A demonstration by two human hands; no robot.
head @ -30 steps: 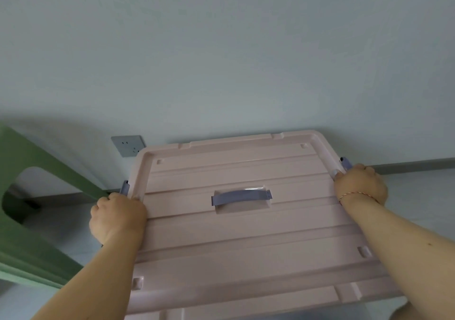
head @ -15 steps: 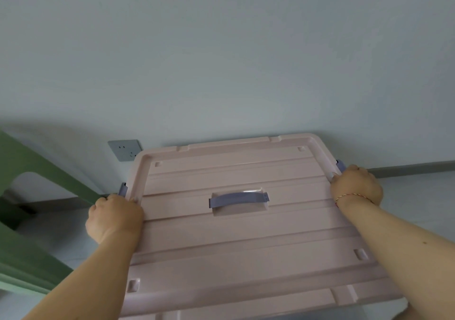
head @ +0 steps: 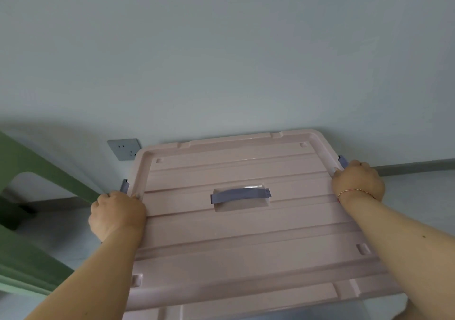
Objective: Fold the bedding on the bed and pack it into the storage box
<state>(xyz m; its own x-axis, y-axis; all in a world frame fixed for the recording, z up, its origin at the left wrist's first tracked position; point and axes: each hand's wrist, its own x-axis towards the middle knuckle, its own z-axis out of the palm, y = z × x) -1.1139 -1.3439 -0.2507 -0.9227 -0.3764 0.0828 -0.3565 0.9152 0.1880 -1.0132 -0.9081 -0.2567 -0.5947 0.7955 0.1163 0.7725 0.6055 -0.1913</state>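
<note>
A pink plastic lid of the storage box fills the lower middle of the head view, with a purple-grey handle set in its centre. My left hand grips the lid's left edge beside a purple side latch. My right hand grips the right edge next to the other latch. A translucent box body shows just under the lid's near edge. No bedding is in view.
A pale wall rises right behind the lid, with a grey power socket low on it. A green piece of furniture stands at the left. Grey floor and a dark skirting strip run along the right.
The lid and both hands have shifted slightly lower and leftward in view; both hands keep the same grip on the lid's side edges.
</note>
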